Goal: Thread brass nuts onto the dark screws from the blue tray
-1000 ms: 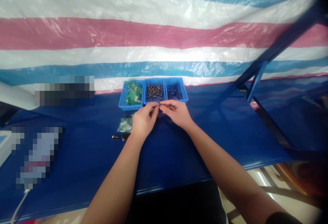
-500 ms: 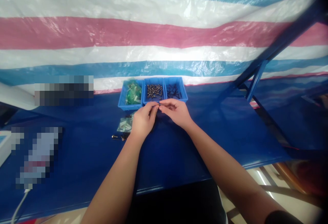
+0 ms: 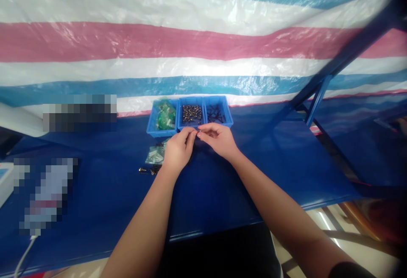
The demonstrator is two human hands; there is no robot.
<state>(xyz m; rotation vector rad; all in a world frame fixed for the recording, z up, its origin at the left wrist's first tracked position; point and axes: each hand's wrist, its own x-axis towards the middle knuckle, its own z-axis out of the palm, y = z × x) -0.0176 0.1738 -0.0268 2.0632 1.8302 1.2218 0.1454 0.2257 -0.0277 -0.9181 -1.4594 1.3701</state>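
My left hand [image 3: 178, 150] and my right hand [image 3: 219, 140] meet fingertip to fingertip over the blue table [image 3: 95, 184], just in front of the middle blue bin [image 3: 191, 115]. Both pinch a tiny dark part [image 3: 197, 132] between thumb and fingers; what it is I cannot make out. The middle bin holds several small brass-coloured pieces. The right blue bin [image 3: 218, 114] holds small black parts. The left blue bin [image 3: 163, 117] holds green plastic bags.
A small clear bag [image 3: 155, 155] and a few loose small parts [image 3: 148, 170] lie on the table left of my left hand. A striped tarp [image 3: 190, 40] hangs behind the bins. A blue metal frame [image 3: 321, 87] slants at the right. Blurred items sit at the far left.
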